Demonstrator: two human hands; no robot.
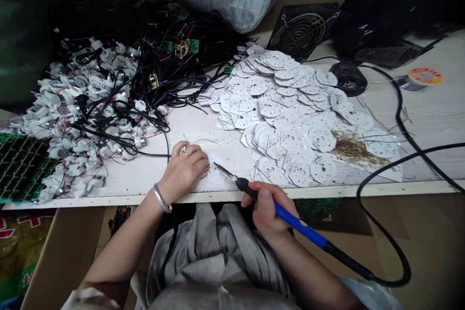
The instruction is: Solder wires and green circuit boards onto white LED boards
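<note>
My right hand (267, 210) grips a soldering iron (290, 220) with a blue handle, its metal tip aimed left at a white round board (218, 174) on the table's front edge. My left hand (185, 170) rests curled on the table just left of that board. Its fingers are closed on a small metal part with thin wires (183, 147). A silver bangle sits on the left wrist.
A heap of white round circuit boards (286, 111) lies right of centre. Small motors and black wires (98, 106) are piled at the left, green boards (20, 164) at the far left. A fan grille (300, 34), a solder spool (423, 77) and the iron's black cable (395, 256) are at the right.
</note>
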